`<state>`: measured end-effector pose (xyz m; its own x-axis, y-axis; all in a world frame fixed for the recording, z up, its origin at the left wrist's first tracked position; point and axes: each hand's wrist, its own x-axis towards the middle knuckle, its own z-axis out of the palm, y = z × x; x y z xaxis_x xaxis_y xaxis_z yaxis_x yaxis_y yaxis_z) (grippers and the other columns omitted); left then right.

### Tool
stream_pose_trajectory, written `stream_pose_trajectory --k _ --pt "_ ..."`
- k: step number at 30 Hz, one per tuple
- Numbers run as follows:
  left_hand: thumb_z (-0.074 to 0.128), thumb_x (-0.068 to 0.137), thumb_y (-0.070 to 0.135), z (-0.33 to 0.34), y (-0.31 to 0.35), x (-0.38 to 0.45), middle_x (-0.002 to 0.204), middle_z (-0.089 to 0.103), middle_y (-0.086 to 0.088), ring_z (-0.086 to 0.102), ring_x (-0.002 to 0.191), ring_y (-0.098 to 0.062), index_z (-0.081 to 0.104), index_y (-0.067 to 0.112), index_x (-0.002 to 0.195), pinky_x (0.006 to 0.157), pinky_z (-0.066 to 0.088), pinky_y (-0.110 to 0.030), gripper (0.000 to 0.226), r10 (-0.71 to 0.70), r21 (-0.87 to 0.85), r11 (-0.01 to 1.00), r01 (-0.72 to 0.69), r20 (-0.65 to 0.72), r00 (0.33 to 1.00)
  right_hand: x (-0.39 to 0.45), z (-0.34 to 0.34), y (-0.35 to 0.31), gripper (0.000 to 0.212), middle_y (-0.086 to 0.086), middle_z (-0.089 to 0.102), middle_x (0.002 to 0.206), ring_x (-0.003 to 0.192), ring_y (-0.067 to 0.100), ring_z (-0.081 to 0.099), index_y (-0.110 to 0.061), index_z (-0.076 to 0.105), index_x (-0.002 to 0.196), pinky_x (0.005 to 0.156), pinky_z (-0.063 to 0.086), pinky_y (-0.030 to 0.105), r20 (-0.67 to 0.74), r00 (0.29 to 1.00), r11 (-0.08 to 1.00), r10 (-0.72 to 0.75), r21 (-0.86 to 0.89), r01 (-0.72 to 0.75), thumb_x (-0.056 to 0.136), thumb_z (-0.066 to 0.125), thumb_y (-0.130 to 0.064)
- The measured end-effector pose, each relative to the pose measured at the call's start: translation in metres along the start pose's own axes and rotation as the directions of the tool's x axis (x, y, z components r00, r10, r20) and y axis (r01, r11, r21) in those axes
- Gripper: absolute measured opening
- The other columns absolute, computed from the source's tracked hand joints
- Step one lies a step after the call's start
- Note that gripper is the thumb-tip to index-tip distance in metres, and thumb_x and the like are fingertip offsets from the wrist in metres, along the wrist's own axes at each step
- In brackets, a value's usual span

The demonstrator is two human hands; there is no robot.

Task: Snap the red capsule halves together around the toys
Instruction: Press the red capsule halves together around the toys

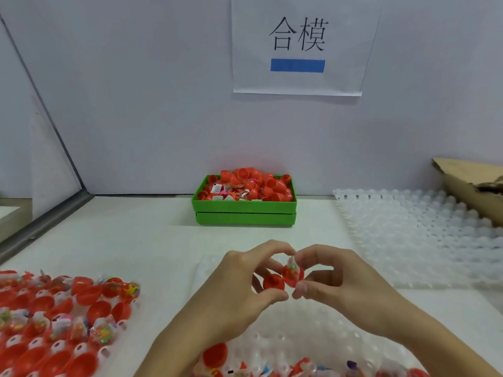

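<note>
Capsule halves (283, 277) in both hands — white table (136, 240), wall sign (298, 44).

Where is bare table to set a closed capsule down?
Bare white table lies between the green box and the hands, left of the clear dimpled tray. Crowded: the near-left sheet of red capsule halves.

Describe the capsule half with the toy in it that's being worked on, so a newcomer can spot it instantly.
Start at the green box against the back wall and come straight toward the camera to the two hands, left hand and right hand. The right hand pinches the filled red half. Unlike the empty red half beside it, a clear toy bag sticks out of it.
</note>
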<state>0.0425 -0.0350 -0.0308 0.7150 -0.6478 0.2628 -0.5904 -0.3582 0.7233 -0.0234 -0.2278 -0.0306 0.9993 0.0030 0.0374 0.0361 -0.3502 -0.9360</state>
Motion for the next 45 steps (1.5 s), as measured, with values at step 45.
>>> stream_pose_trajectory --k 45 --pt "0.076 0.085 0.014 0.013 0.003 -0.009 0.1 0.068 0.025 0.066 0.096 -0.002 0.061 0.04 0.108 0.08 0.055 -0.015 0.038 0.157 0.06 0.986 -0.158 0.022 0.987 -0.015 0.003 0.015 0.02 0.006 0.074 0.088 0.079 0.026 0.075 -0.012 0.073 0.091 0.077 0.06 0.029 -0.117 0.993 0.974 0.005 0.225 0.021 0.096 0.059 -0.025"
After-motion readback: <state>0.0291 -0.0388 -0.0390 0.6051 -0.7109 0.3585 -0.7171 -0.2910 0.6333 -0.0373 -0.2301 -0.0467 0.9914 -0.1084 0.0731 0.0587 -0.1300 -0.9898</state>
